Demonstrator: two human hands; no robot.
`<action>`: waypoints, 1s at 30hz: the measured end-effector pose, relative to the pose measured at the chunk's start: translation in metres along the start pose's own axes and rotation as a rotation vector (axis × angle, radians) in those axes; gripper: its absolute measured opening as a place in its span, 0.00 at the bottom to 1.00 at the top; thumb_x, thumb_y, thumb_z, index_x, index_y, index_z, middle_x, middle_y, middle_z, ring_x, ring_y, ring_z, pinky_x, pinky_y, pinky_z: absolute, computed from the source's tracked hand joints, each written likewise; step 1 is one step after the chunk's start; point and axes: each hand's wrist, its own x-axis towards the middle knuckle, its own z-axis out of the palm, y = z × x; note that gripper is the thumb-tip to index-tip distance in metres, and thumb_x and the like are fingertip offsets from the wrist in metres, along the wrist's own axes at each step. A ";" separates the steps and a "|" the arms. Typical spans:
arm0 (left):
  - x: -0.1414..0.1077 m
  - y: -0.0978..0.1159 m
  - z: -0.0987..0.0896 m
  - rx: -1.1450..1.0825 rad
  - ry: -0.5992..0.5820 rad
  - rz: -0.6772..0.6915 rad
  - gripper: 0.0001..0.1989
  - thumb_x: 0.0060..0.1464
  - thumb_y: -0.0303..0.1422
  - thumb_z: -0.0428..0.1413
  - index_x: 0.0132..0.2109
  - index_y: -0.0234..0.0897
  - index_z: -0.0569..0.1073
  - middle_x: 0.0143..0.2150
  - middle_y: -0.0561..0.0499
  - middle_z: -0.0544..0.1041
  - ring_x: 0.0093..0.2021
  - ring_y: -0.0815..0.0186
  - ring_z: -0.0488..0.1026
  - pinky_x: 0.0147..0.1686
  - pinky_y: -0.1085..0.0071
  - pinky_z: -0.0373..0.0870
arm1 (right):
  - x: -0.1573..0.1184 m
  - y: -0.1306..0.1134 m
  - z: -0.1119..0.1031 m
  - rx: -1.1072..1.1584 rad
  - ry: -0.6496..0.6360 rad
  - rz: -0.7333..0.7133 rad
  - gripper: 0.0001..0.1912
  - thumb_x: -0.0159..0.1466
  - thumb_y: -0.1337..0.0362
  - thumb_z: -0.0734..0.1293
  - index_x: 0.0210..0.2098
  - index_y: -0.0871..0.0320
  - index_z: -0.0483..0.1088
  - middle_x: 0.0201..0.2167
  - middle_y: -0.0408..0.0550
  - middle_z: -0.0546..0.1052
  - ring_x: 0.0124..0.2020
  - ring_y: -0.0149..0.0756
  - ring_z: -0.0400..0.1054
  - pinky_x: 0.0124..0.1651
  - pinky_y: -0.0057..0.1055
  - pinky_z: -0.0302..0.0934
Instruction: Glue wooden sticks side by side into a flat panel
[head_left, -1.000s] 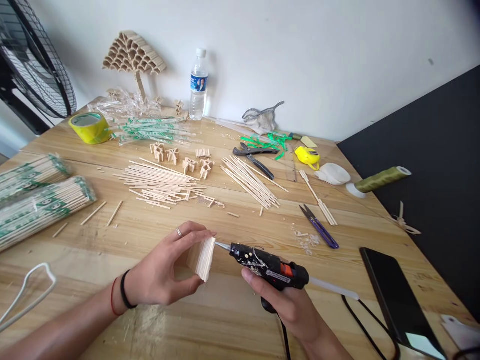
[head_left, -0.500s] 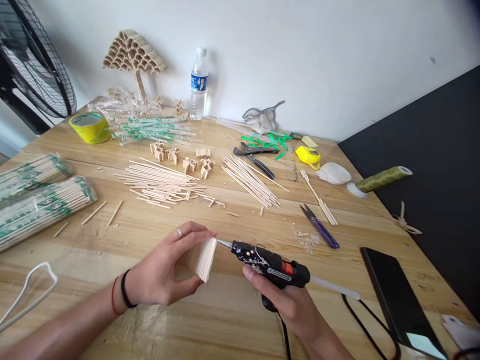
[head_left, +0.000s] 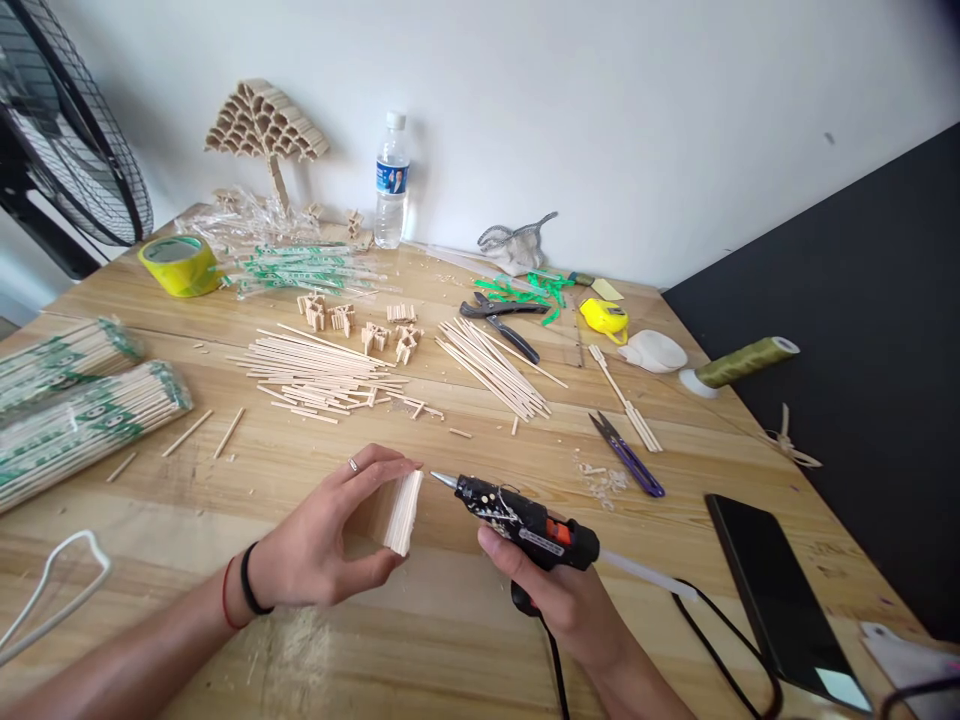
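Observation:
Between the thumb and fingers of my left hand (head_left: 330, 535) is a small block of wooden sticks (head_left: 403, 512) set side by side, its edge facing right. My right hand (head_left: 551, 590) is wrapped round a black hot glue gun (head_left: 525, 522) with an orange part and a clear glue stick (head_left: 649, 575) in its rear. The gun's metal nozzle points left, a little apart from the block's upper corner. Beyond my hands lie a pile of loose wooden sticks (head_left: 311, 365) and a second bundle (head_left: 495, 367). Several small stick pieces (head_left: 376, 337) stand behind the pile.
Wrapped stick packs (head_left: 90, 425) lie at left, near yellow tape (head_left: 178, 265). A stick-built tree (head_left: 266, 125) and a water bottle (head_left: 391, 180) stand at the back. Pliers (head_left: 506, 320), a tape measure (head_left: 604, 318), purple snips (head_left: 628, 455) and a black phone (head_left: 780, 590) lie right.
The glue gun's nozzle has drawn back from touching or nearly touching the block's corner, leaving a small gap. The whole view has shifted slightly.

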 end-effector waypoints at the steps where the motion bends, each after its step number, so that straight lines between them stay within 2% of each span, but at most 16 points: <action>1: 0.000 0.000 0.000 0.005 0.004 -0.001 0.35 0.58 0.27 0.62 0.69 0.47 0.63 0.63 0.45 0.70 0.62 0.54 0.71 0.63 0.58 0.68 | 0.002 0.000 0.000 -0.001 0.004 -0.013 0.19 0.67 0.46 0.72 0.30 0.54 0.76 0.29 0.46 0.76 0.34 0.44 0.70 0.42 0.37 0.67; 4: -0.002 -0.003 0.000 0.036 0.024 0.009 0.33 0.59 0.30 0.63 0.68 0.48 0.63 0.62 0.45 0.71 0.61 0.54 0.72 0.62 0.58 0.69 | 0.009 0.001 -0.001 -0.014 0.002 -0.068 0.20 0.68 0.46 0.72 0.28 0.53 0.73 0.25 0.44 0.73 0.30 0.42 0.67 0.38 0.37 0.65; 8: -0.001 -0.004 0.000 0.107 0.077 0.042 0.29 0.58 0.33 0.64 0.64 0.44 0.64 0.58 0.44 0.73 0.57 0.53 0.74 0.57 0.57 0.73 | 0.014 0.001 -0.001 -0.020 0.064 -0.118 0.16 0.68 0.48 0.71 0.32 0.53 0.76 0.28 0.45 0.76 0.33 0.43 0.69 0.41 0.37 0.66; 12: 0.004 0.000 -0.014 0.250 0.111 0.075 0.28 0.57 0.38 0.65 0.61 0.41 0.65 0.56 0.43 0.74 0.55 0.53 0.75 0.55 0.57 0.75 | 0.016 0.003 0.000 -0.025 0.112 -0.137 0.16 0.67 0.49 0.72 0.30 0.53 0.74 0.27 0.43 0.74 0.31 0.41 0.67 0.39 0.35 0.65; 14: 0.003 0.001 -0.032 0.296 0.131 0.071 0.27 0.59 0.39 0.64 0.62 0.40 0.66 0.57 0.41 0.74 0.57 0.52 0.75 0.58 0.56 0.74 | 0.016 0.005 0.001 -0.033 0.086 -0.161 0.17 0.68 0.49 0.71 0.30 0.53 0.71 0.25 0.42 0.72 0.30 0.40 0.66 0.37 0.34 0.64; 16: -0.006 -0.001 -0.060 0.354 0.129 0.042 0.28 0.60 0.39 0.65 0.63 0.40 0.67 0.60 0.40 0.74 0.60 0.51 0.74 0.62 0.55 0.72 | 0.015 0.005 0.002 -0.044 0.076 -0.170 0.18 0.68 0.48 0.70 0.29 0.53 0.69 0.25 0.41 0.69 0.28 0.39 0.63 0.35 0.34 0.63; 18: -0.020 -0.007 -0.093 0.552 0.055 -0.082 0.29 0.61 0.43 0.64 0.65 0.43 0.68 0.65 0.42 0.74 0.63 0.52 0.74 0.65 0.58 0.71 | 0.014 0.004 0.004 -0.056 0.082 -0.166 0.20 0.69 0.46 0.69 0.29 0.52 0.67 0.24 0.40 0.67 0.28 0.38 0.61 0.34 0.33 0.61; 21: -0.045 -0.018 -0.141 0.637 0.068 -0.180 0.30 0.61 0.45 0.63 0.67 0.42 0.70 0.64 0.42 0.78 0.65 0.48 0.74 0.65 0.55 0.71 | 0.012 0.002 0.007 -0.070 0.066 -0.179 0.21 0.69 0.44 0.68 0.28 0.52 0.66 0.24 0.40 0.66 0.28 0.38 0.60 0.33 0.33 0.58; 23: -0.059 -0.023 -0.163 0.685 0.056 -0.242 0.31 0.61 0.46 0.63 0.67 0.43 0.72 0.64 0.43 0.79 0.62 0.48 0.77 0.64 0.56 0.72 | 0.011 0.002 0.009 -0.075 0.051 -0.190 0.22 0.69 0.43 0.68 0.29 0.52 0.66 0.24 0.41 0.67 0.28 0.39 0.59 0.32 0.33 0.57; 26: -0.069 -0.030 -0.179 0.732 0.023 -0.309 0.30 0.59 0.43 0.64 0.66 0.42 0.74 0.63 0.43 0.81 0.60 0.48 0.78 0.63 0.58 0.71 | 0.012 0.002 0.011 -0.069 0.039 -0.195 0.22 0.69 0.42 0.67 0.30 0.52 0.66 0.24 0.41 0.67 0.28 0.39 0.58 0.32 0.33 0.55; 30: -0.069 -0.035 -0.180 0.749 0.010 -0.327 0.29 0.58 0.39 0.64 0.66 0.41 0.75 0.64 0.44 0.80 0.65 0.48 0.74 0.67 0.58 0.66 | 0.013 0.003 0.012 -0.048 0.031 -0.199 0.22 0.70 0.43 0.67 0.29 0.52 0.64 0.24 0.39 0.62 0.28 0.37 0.55 0.33 0.33 0.54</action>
